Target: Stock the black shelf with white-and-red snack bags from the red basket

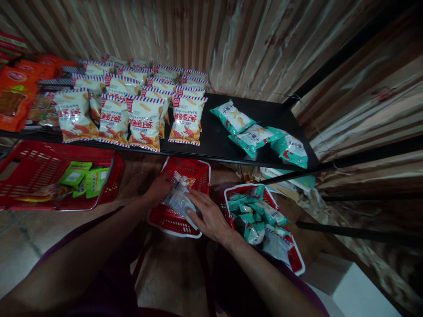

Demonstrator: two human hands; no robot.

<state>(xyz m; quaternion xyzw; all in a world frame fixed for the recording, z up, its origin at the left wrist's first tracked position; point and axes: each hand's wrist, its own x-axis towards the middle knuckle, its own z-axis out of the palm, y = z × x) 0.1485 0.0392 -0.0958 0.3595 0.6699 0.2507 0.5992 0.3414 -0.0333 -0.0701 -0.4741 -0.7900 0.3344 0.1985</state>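
Observation:
A snack bag (178, 200), its pale printed back facing up, lies between my two hands over the middle red basket (173, 226). My left hand (159, 189) grips the bag's left end, with its fingertips partly hidden. From the other side my right hand (209, 215) holds the bag's right edge, fingers over the top and thumb lower down. Beneath them, a white-and-orange snack bag (185, 180) lies in the basket. Above on the black shelf (201, 152), several matching shrimp-chip bags (145, 123) stand in rows.
Three green-and-white snack bags (254, 136) lie at the shelf's right. Another red basket (231, 189) to my right holds several similar bags. At left, a red basket (109, 176) holds bright green packets (95, 181). Orange packs (15, 97) fill the shelf's left end. A white box (357, 286) stands lower right.

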